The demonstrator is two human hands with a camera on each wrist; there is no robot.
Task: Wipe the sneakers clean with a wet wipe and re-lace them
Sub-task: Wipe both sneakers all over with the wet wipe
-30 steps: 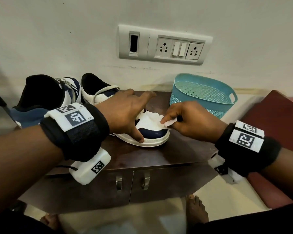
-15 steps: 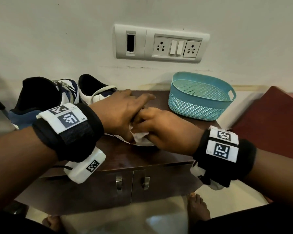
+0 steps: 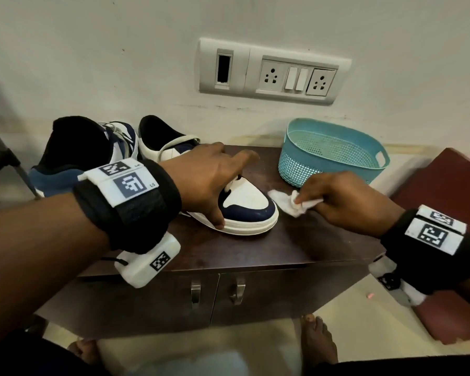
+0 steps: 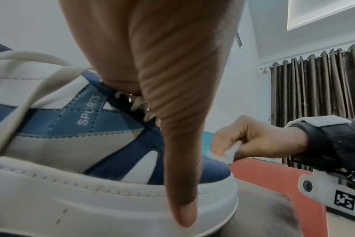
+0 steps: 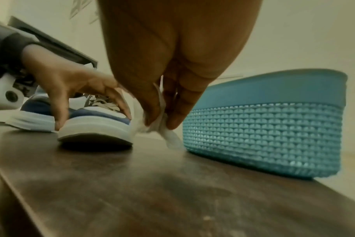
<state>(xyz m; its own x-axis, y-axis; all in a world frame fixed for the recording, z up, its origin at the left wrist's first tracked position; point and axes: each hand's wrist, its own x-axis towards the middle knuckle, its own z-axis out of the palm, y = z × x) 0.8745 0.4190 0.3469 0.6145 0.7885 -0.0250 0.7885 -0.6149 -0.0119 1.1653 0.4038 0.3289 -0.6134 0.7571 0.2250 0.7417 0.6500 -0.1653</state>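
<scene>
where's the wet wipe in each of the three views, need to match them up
Head: the wet wipe is right of centre, pinched by the right hand, just right of the sneaker toe.
Left wrist: wipe at centre right, beyond the toe, under the right hand's fingers.
Right wrist: wipe at centre, hanging from the fingertips between the sneaker and the basket.
Shared landmark: the teal basket, a sliver in the left wrist view.

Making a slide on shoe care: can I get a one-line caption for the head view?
Left hand steadies a sneaker while the right hand pinches a wipe beside its toe.
</scene>
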